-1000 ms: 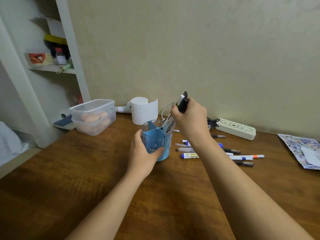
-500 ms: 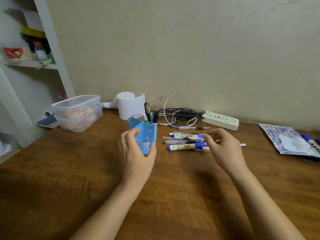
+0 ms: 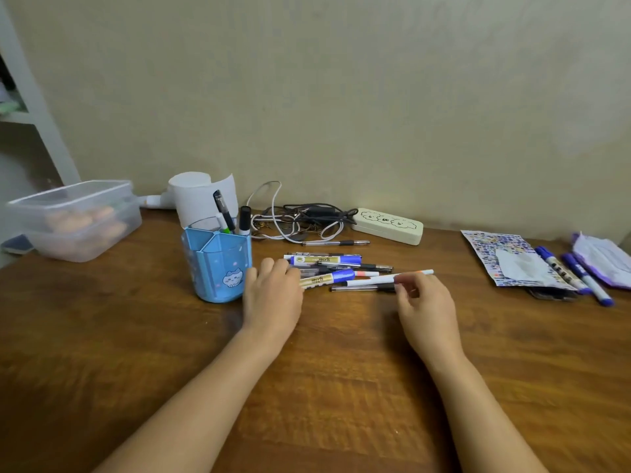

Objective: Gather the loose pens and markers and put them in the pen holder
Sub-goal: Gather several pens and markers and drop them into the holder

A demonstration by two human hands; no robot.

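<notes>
the near stretch of the wooden table (image 3: 341, 404) lies bare under both forearms, with room for the hands on either side. the left hand (image 3: 273, 295) rests palm down, fingers loosely spread and closed on nothing; its fingertips (image 3: 273, 266) touch the near end of the loose pile of pens and markers (image 3: 338, 271). just to the left of that hand, beside the thumb, stands the blue pen holder (image 3: 218, 268), upright, with a small cartoon figure printed on its front. three pens (image 3: 232, 215) stand in its rear compartments; the front compartment shows nothing.

the right hand (image 3: 426, 302) is half curled, thumb and forefinger close together at the white pen with an orange tip (image 3: 389, 278); contact cannot be confirmed owing to blur. a thin black pen (image 3: 362, 287) lies just beyond those fingers. between the two hands a gold-labelled marker with a blue cap (image 3: 327, 277) lies flat; a second similar marker (image 3: 324, 259) lies beyond it. label print is unreadable.

well to the right of the right hand, more blue markers (image 3: 580, 274) lie beside a patterned packet (image 3: 508, 257).

beyond the pile: a lone pen (image 3: 336, 243), tangled cables (image 3: 300, 220), a white case with three puppy drawings (image 3: 387, 225). left of the holder, a clear lidded container (image 3: 75, 216) and a white paper roll (image 3: 201, 196) stand at the wall.
</notes>
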